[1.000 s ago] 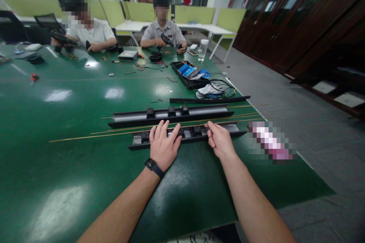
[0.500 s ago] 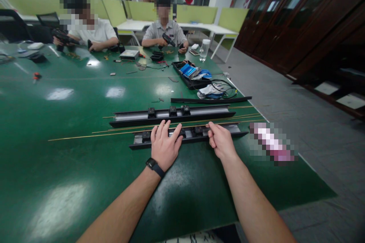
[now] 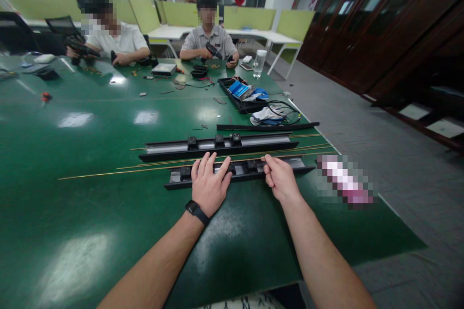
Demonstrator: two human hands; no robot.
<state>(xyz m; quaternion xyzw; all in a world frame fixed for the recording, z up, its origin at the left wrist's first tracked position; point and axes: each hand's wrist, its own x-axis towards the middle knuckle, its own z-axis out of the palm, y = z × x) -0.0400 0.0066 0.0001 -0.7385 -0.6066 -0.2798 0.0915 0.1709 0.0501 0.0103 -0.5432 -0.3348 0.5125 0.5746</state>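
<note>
A black channel-shaped rail [image 3: 177,186] with a pale inner floor lies crosswise in front of me, with small black blocks [image 3: 251,165] seated in it. My left hand [image 3: 212,183], a dark watch on its wrist, rests over the rail's middle with fingers spread. Its palm and fingers hide part of the rail and a block. My right hand [image 3: 280,176] is closed in a pinch on a thin brass-coloured rod [image 3: 108,174], which runs leftward past my left fingertips. Behind lies a second similar rail [image 3: 165,148], also bearing black blocks. More thin rods lie between and beside the rails.
Past the rails are a narrow black strip [image 3: 268,127], pale gloves [image 3: 268,115] with cables, and a black tray [image 3: 246,104] of blue items. Two people sit across the green table [image 3: 108,217], each holding a power drill [image 3: 213,50]. A clear bottle [image 3: 259,63] stands far right.
The left end of the pinched rod has slid slightly to the left. Both my hands hold nearly the same positions.
</note>
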